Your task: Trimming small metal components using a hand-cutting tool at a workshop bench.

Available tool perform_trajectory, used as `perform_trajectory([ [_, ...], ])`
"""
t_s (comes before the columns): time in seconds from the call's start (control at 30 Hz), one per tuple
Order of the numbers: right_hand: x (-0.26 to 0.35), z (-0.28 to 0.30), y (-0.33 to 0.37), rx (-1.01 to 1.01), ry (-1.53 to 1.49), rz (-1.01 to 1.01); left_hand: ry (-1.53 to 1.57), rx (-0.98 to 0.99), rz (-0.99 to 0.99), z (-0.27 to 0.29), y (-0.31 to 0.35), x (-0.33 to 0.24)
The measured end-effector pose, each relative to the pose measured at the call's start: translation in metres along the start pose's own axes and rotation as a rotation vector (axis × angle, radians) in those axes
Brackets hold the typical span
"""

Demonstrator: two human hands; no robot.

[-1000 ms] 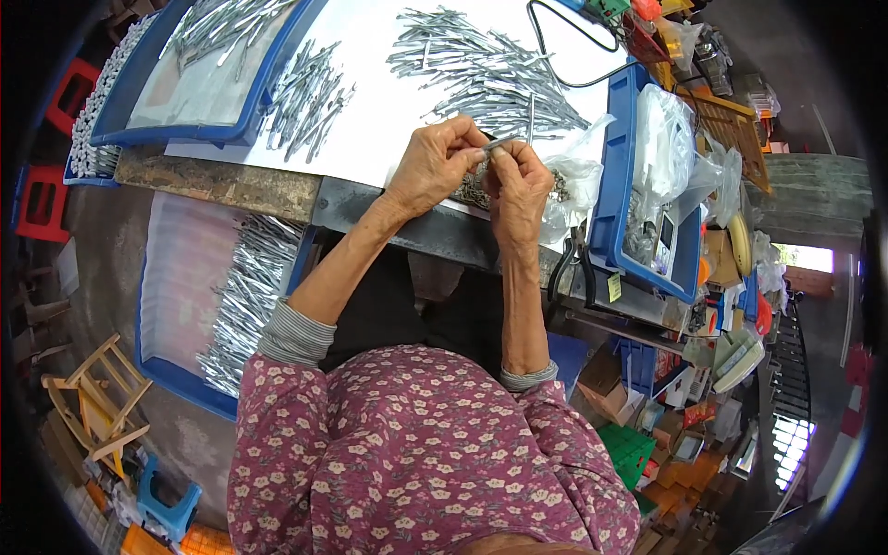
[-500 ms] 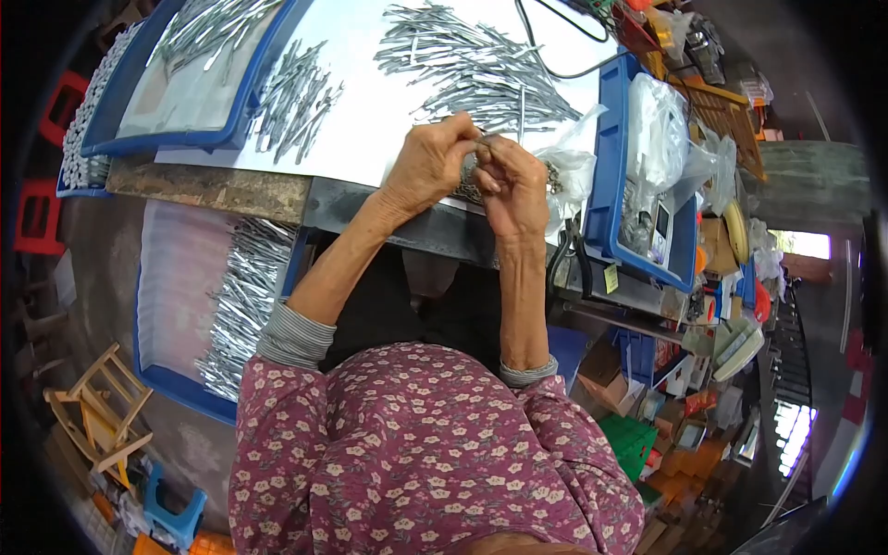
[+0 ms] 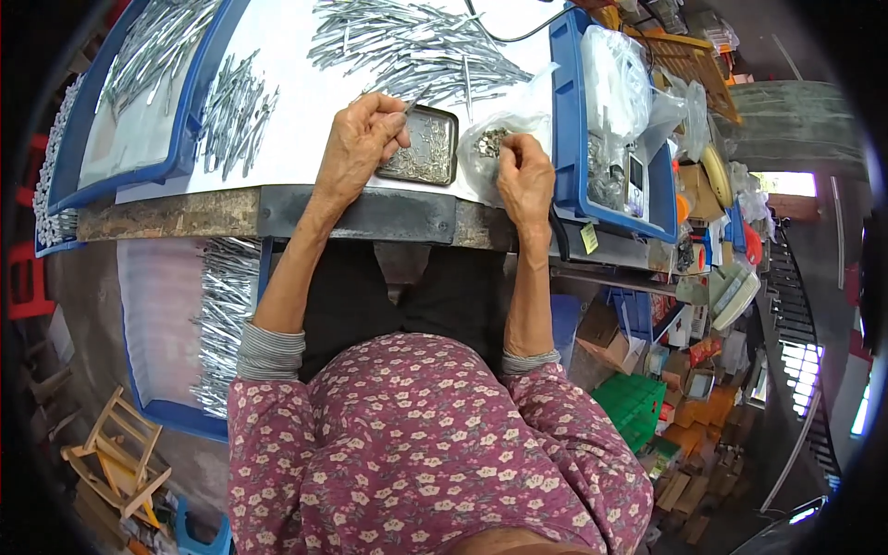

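Left of the tin (image 3: 454,153), my left hand (image 3: 356,141) pinches a strip (image 3: 418,98); right of it, by the bag (image 3: 481,170), my right hand (image 3: 527,182) narrows, whether holding anything I cannot tell.

Low at left, on a grey floor (image 3: 190,462), 1 small wooden chair (image 3: 118,470) with slats; near it, 1 blue stool (image 3: 199,546), cut off below. At the far left, red plastic seating (image 3: 35,303) in shadow. Upper right, slatted orange-brown wooden furniture (image 3: 689,57). Farther right, dim surroundings, black railing-like bars (image 3: 786,296), white light through 1 bright opening (image 3: 782,185) and 1 gridded window (image 3: 800,368).
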State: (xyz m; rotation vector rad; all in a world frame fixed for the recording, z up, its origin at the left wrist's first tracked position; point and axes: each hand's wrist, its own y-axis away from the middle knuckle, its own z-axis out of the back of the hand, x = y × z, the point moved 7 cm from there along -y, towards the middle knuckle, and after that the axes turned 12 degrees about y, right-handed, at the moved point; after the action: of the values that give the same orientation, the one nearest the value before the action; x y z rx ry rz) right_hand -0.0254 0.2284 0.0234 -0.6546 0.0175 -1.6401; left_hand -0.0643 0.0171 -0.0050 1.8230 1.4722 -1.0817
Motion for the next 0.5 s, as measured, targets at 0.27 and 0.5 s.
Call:
perform_trajectory([
  [0.27, 0.011, -0.014, -0.004, 0.065, 0.128, 0.073, -0.031, -0.012, 0.005, 0.002, 0.000, 0.001],
  [0.5, 0.016, -0.019, -0.009, 0.073, 0.208, 0.113, -0.119, -0.012, -0.012, 0.003, 0.000, -0.002],
])
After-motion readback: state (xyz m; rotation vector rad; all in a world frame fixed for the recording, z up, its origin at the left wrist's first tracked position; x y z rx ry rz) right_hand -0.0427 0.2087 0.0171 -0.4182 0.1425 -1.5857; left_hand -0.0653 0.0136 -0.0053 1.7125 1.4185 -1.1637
